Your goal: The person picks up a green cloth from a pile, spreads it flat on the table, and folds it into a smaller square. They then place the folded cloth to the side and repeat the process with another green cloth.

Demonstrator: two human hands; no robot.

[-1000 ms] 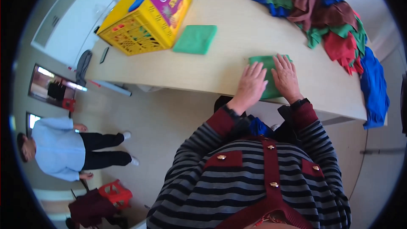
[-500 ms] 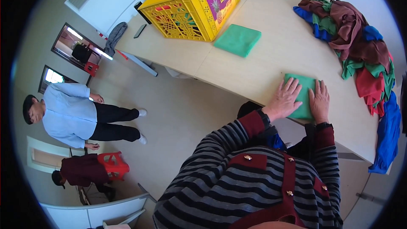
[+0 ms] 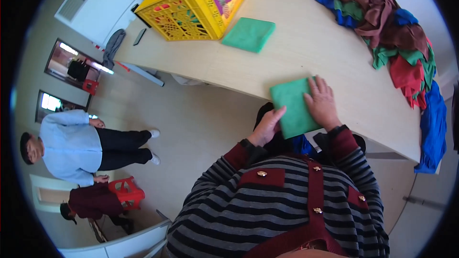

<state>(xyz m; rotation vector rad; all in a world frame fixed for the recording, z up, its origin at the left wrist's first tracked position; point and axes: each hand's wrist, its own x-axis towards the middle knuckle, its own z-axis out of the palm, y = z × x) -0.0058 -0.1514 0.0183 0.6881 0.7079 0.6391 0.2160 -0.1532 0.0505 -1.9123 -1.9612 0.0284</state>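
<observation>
A folded green cloth point(image 3: 294, 110) lies at the table's front edge, its near part jutting out past the edge. My left hand point(image 3: 267, 125) grips the cloth's left side, thumb on top and the other fingers hidden beneath or behind it. Along the right side rests my right hand point(image 3: 323, 104), its fingers stretched out and flat over the cloth's edge. Farther back on the table, a second folded green cloth point(image 3: 249, 34) lies flat, beside the yellow crate point(image 3: 210, 14).
Crumpled brown, green, red and blue cloths point(image 3: 382, 19) are heaped at the right, with a blue cloth point(image 3: 432, 134) hanging over the edge. A phone point(image 3: 139, 37) lies left of the crate. One person point(image 3: 71, 138) stands at left; another point(image 3: 93, 200) is near a red stool point(image 3: 126, 193).
Both hands pressed flat on the cloth before. Now the cloth has shifted left and toward me, turned slightly, and my left hand has moved to its left side and taken hold.
</observation>
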